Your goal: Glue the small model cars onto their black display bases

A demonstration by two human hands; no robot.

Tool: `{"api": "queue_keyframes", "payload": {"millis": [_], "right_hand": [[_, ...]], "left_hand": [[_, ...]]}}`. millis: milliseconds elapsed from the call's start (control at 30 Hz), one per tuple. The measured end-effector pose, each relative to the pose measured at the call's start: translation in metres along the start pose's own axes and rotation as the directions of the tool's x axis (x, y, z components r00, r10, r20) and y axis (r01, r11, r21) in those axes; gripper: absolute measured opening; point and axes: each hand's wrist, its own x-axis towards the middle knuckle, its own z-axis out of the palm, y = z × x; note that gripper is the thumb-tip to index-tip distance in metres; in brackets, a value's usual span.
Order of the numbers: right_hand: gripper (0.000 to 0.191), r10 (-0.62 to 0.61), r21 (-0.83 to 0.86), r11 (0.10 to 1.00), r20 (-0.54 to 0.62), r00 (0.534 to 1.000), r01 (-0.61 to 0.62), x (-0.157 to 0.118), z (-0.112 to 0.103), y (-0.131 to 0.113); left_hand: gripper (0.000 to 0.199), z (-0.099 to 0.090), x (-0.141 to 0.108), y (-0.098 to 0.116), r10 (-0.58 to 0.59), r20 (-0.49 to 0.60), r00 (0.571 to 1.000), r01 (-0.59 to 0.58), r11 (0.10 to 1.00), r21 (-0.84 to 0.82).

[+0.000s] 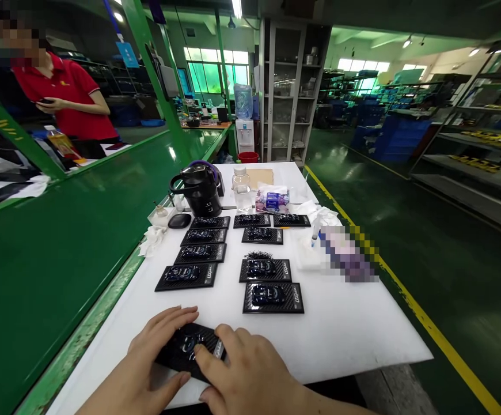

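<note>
Close to the table's near edge is a dark model car (189, 344) on a black carbon-patterned display base. My left hand (147, 351) spans the base's left part, fingers along its far edge and thumb by the near edge. From the right, my right hand (250, 369) grips the base's lettered end, with one fingertip on the car. Both hands partly hide the base. Beyond them, similar model cars on bases stand in two groups, the closest being one model car (268, 295) on the right and another model car (182, 273) on the left.
Further back on the white table (345, 328) are a black jug (201, 193), a clear bottle (242, 193), a tissue pack (273, 199) and a black mouse (179, 221). A syringe (315, 233) stands at the right. Beyond the green conveyor (116, 173), a person in red (71, 95) holds something dark.
</note>
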Motion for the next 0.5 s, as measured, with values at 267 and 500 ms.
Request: {"api": "queue_keyframes", "payload": {"millis": [267,500], "right_hand": [[0.063,-0.096,0.014,0.995,-0.151,0.984,0.099,-0.020,-0.002,0.009],[0.010,0.255,0.303,0.950,-0.612,0.748,-0.076,-0.078,-0.132,0.101]], "left_hand": [[0.080,-0.010,0.006,-0.024,-0.009,0.166,0.986,-0.010,0.993,0.114],[0.064,-0.008,0.004,-0.029,-0.019,0.000,1.000,0.018,0.997,0.077]]}}
